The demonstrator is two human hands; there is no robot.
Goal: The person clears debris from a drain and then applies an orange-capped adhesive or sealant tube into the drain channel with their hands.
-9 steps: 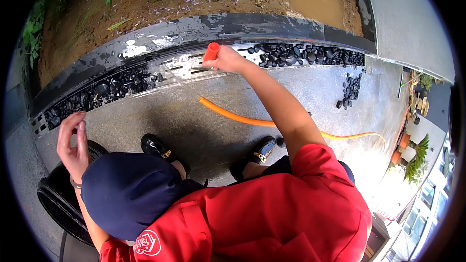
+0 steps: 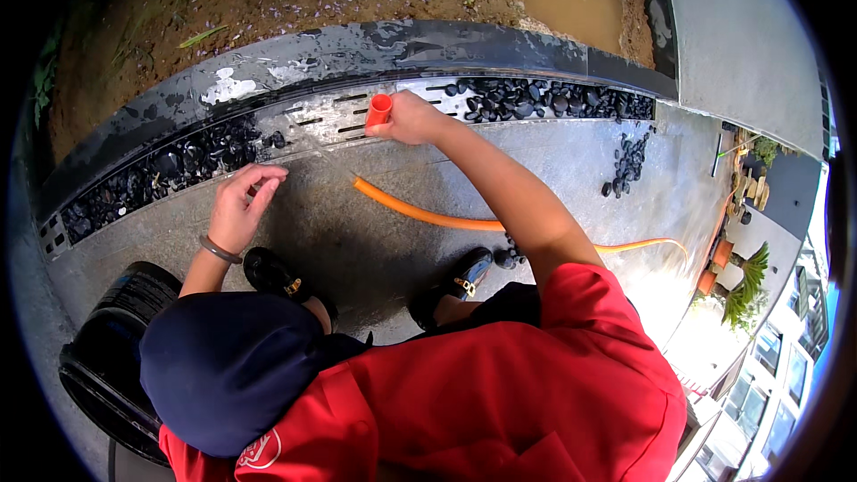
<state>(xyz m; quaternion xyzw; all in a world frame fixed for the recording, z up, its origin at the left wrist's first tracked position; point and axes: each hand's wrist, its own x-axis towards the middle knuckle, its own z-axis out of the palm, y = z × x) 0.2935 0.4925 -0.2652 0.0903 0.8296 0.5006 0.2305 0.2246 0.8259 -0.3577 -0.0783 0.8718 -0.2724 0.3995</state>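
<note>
The red tube (image 2: 378, 114), in the head view, is gripped by the right hand (image 2: 413, 118) above the slotted metal strip (image 2: 314, 120) between two runs of black pebbles (image 2: 536, 100). Its round mouth shows, but whether its lower end touches the strip cannot be told; the fingertips behind it are partly hidden. The left hand (image 2: 237, 207) is over the paving (image 2: 393, 272) near the left-hand pebbles, fingers loosely bent, thumb apart from them. The right forearm crosses the orange hose (image 2: 428, 213), hiding part of it. Navy cloth (image 2: 228, 366) covers part of the black bin (image 2: 134, 299).
</note>
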